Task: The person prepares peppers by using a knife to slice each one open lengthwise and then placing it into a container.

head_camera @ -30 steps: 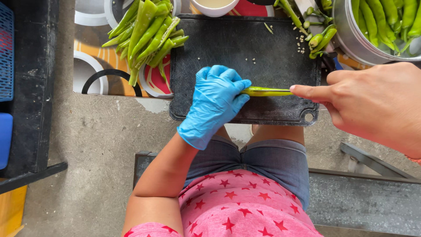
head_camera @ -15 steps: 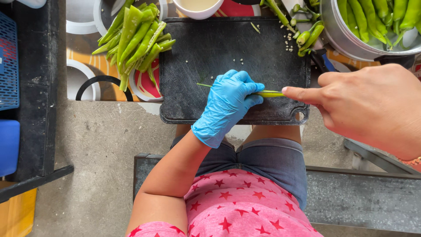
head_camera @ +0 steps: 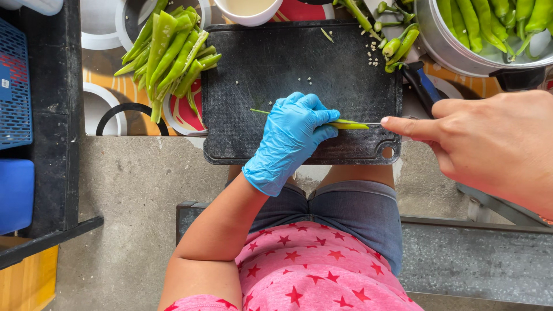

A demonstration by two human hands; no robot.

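your gloved left hand (head_camera: 291, 138) pins the green chili (head_camera: 345, 124) flat on the black cutting board (head_camera: 299, 57), fingers together over it. your right hand (head_camera: 489, 147) grips the knife (head_camera: 374, 123), forefinger along its spine; keep the blade level and clear of the glove.

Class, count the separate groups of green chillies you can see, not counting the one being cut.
3: a pile left of the black cutting board, a few at its top right corner, more in the metal pot.

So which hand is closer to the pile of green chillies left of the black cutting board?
Left. The left hand, in a blue glove, presses a chilli mid-board, right of and below the pile of green chillies. The bare right hand is off the board's far right edge.
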